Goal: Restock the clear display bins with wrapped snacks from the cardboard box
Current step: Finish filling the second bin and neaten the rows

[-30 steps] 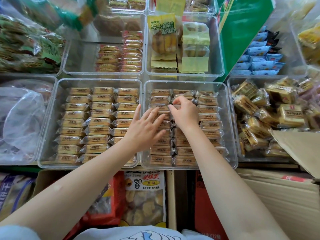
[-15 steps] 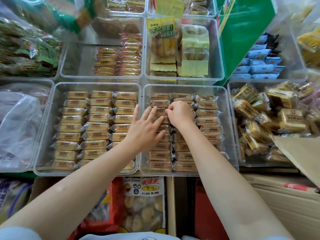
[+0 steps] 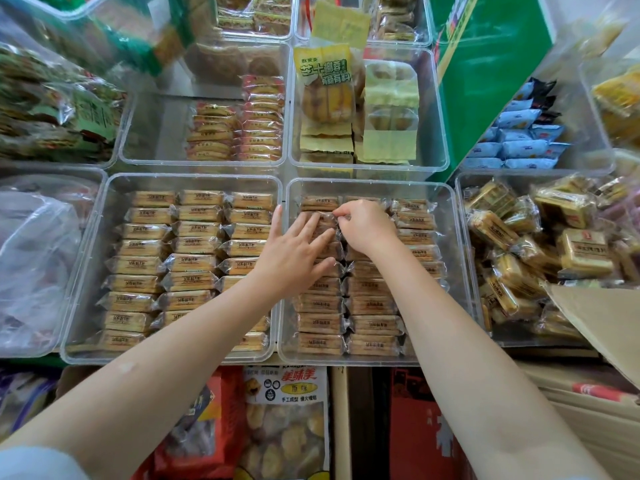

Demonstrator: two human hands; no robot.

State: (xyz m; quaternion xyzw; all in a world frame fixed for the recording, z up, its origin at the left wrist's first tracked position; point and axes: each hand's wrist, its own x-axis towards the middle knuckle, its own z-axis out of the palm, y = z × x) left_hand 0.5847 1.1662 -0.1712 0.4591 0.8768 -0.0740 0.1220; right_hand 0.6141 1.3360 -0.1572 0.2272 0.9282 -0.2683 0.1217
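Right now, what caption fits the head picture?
Both hands, left and right, tidy wrapped snacks in a clear bin.

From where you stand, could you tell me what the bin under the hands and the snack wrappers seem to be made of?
Bin: looks like clear rigid plastic, glossy; contents show through its walls. Snack wrappers: seemingly thin transparent film, shiny, crimped at the ends.

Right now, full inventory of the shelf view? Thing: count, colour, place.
front bins: two, clear, centre, rows of tan wrapped snacks
jumbled bin: one, clear, right, yellow-brown packs loose
back bins: two, clear, behind; orange packs, yellow-green bags
blue packs: several, far right
plastic bag: one, clear, left
cardboard flap: one, brown, lower right
left hand: flat on snacks, centre-right bin
right hand: pinching a wrapper, same bin
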